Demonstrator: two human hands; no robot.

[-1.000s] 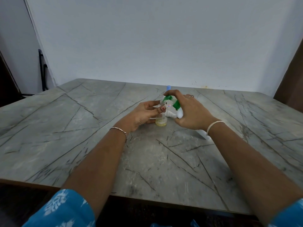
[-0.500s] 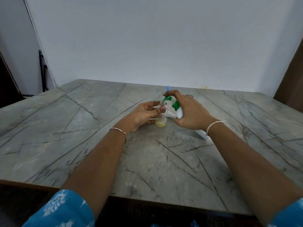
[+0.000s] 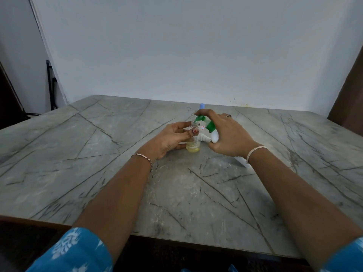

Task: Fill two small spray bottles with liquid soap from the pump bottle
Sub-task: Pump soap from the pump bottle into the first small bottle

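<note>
A small clear spray bottle (image 3: 193, 147) stands uncapped on the table, with yellowish soap at its bottom. My left hand (image 3: 172, 138) holds it between thumb and fingers near the neck. My right hand (image 3: 228, 136) grips the white pump bottle (image 3: 214, 137), tilted, with a finger on its green pump head (image 3: 202, 120). The green spout sits right over the small bottle's open mouth. A blue-capped second bottle (image 3: 202, 106) peeks out behind my right hand, mostly hidden.
The grey marble-patterned table (image 3: 98, 154) reaches to a white wall. A white spray cap (image 3: 203, 136) lies between the bottles. A white object (image 3: 242, 160) lies partly under my right wrist. The table's front edge is close to me.
Both hands and the bottles stay in almost the same place. The finger on the green pump head has shifted only slightly.
</note>
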